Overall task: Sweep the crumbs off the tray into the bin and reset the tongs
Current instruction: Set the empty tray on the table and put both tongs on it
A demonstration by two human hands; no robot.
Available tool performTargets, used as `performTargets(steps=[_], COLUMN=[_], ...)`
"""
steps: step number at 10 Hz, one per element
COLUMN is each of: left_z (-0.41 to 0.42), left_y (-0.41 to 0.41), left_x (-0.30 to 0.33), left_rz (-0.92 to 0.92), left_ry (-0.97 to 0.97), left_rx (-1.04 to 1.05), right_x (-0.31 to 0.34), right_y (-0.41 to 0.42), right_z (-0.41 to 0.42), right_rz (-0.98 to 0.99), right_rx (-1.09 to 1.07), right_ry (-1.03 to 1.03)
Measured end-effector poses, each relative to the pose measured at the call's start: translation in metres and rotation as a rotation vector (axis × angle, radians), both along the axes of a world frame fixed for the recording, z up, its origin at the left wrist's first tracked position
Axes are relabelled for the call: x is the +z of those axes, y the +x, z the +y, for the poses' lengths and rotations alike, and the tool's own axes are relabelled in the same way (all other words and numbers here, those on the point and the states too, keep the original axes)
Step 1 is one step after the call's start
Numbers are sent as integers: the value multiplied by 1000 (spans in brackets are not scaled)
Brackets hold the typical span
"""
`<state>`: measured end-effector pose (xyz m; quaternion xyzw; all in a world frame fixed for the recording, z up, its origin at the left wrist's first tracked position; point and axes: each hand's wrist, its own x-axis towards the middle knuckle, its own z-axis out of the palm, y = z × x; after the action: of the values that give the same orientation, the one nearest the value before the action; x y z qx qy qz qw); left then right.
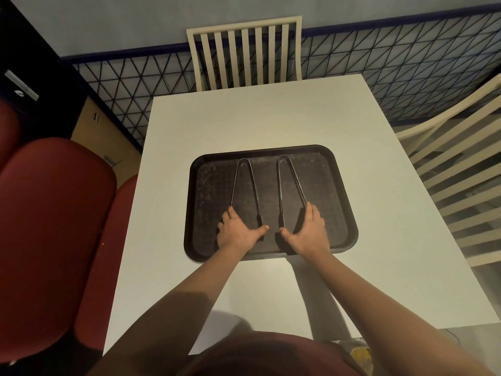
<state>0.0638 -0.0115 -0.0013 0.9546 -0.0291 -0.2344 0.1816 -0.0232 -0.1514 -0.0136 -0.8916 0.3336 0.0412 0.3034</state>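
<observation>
A black tray (339,185) lies on the white table (271,118), with pale specks scattered over its surface. Two pairs of dark metal tongs lie on it side by side, hinges far, tips toward me. My left hand (238,232) holds the near end of the left tongs (238,172), fingers on the outer arm and thumb by the inner tip. In mirror fashion, my right hand (307,232) holds the near end of the right tongs (291,175). Both hands hide the tips. No bin is plainly in view.
A cream slatted chair (244,50) stands at the table's far edge and another (455,164) at its right. Red padded seats (54,226) sit close on the left. Something yellow (360,354) shows under the table's near right corner.
</observation>
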Motion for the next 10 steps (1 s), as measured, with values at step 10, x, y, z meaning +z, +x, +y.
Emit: performTargets(steps=[10], left_z=[4], left_y=[-12], left_x=[-1], left_rz=[10], left_ry=[17], left_rx=[-5], right_x=[-1], right_y=[-13], right_z=[7], right_rz=[-1], right_rx=[5], right_ry=[13])
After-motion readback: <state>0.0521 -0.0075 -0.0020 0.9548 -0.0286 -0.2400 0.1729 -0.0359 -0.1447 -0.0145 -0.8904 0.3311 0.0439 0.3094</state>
